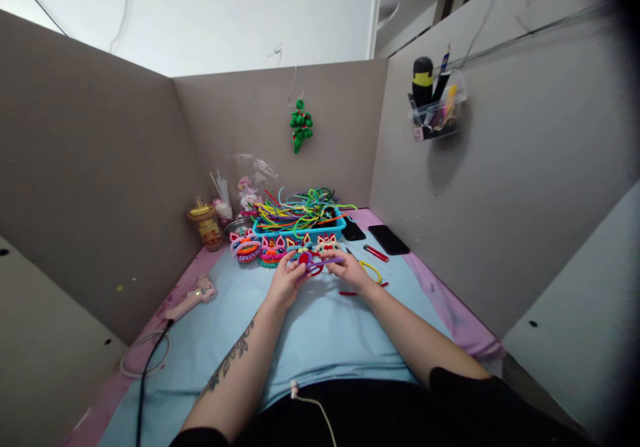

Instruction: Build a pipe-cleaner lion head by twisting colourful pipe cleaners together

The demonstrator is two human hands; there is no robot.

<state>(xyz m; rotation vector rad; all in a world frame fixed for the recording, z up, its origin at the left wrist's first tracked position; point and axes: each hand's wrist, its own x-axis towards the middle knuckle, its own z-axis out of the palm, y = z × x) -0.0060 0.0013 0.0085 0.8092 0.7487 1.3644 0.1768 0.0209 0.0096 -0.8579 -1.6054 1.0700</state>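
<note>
Both my hands meet over the light blue mat. My left hand is closed around a small pipe-cleaner figure with red, purple and yellow parts. My right hand pinches a purple pipe cleaner that runs out of that figure. Just behind my hands, a row of finished colourful pipe-cleaner heads lies on the mat. A teal tray heaped with loose pipe cleaners in several colours stands behind them.
A pink glue gun with its cable lies at the left. Two dark phones and a red pen lie at the right. A yellow loop and red pieces lie near my right hand. Grey partition walls enclose the desk; a green ornament hangs at the back.
</note>
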